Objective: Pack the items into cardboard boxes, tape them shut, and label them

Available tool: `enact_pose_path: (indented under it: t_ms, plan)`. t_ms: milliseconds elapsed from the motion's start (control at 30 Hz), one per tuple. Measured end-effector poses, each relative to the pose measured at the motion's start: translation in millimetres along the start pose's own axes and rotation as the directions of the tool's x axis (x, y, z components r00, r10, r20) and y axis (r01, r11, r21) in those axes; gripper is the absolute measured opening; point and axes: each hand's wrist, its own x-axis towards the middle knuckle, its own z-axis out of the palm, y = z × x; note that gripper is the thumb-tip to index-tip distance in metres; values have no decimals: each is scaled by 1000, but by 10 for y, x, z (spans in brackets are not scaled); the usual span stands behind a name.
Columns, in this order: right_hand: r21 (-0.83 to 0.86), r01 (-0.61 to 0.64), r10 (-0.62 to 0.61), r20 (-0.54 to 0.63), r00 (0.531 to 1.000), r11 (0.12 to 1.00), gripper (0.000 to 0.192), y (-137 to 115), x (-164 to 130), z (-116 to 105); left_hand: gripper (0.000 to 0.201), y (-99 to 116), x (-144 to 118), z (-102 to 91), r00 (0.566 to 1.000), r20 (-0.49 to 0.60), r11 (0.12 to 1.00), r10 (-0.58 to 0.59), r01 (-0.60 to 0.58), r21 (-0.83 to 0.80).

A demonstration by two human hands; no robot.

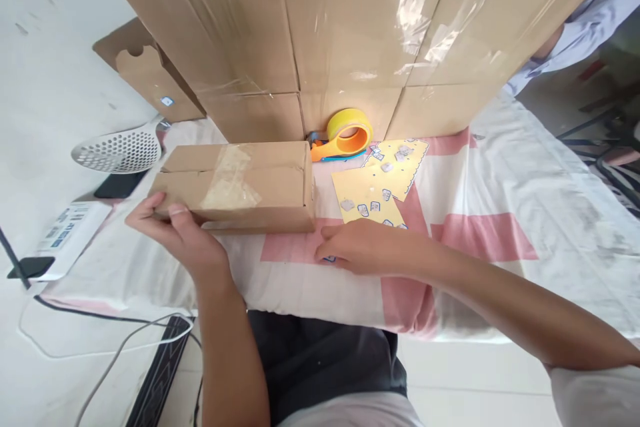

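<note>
A closed cardboard box with clear tape across its top lies on the cloth in front of me. My left hand grips its near left corner, the thumb on the front edge and a finger round the left end. Just right of the box, my right hand is low over the cloth with its fingers pinched together. A small blue-edged sticker shows at those fingertips. Beyond this hand lie yellow sheets with several similar stickers and greyish scraps on them. My palm side is hidden.
An orange tape dispenser with a yellow roll sits behind the box. Stacked, taped cartons form a wall at the back. On the left are an open carton, a white perforated ladle and a dark phone-like slab. Another person's sleeve shows right.
</note>
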Motion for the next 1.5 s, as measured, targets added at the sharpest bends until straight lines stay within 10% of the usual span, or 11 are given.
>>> enact_pose_path:
  t_ms: [167, 600, 833, 1100, 1200, 1333, 1500]
  plan:
    - [-82, -91, 87, -50, 995, 992, 21, -19, -34, 227, 28, 15, -24, -10, 985, -131, 988, 109, -122, -96]
    - [-326, -168, 113, -184, 977, 930, 23, -69, -135, 227, 26, 144, -80, -62, 993, -76, 974, 88, -102, -204]
    - [96, -415, 421, -355, 835, 905, 8, 459, -280, -204, 26, 145, -84, -71, 995, -72, 969, 67, -82, -235]
    - [75, -650, 610, -440, 659, 756, 8, 815, -92, -232, 29, 101, -84, -69, 996, -77, 982, 47, -60, -179]
    - [83, -528, 487, -525, 698, 846, 31, 674, -87, -202, 29, 98, -92, -50, 995, -86, 979, 52, -68, -193]
    - [286, -123, 259, -504, 824, 950, 121, 455, 137, -104, 25, 68, -114, -77, 986, -148, 966, 72, -106, -235]
    - [390, 146, 82, -510, 856, 909, 151, 177, 467, 40, 30, -49, -147, -252, 959, -254, 954, 124, -185, -235]
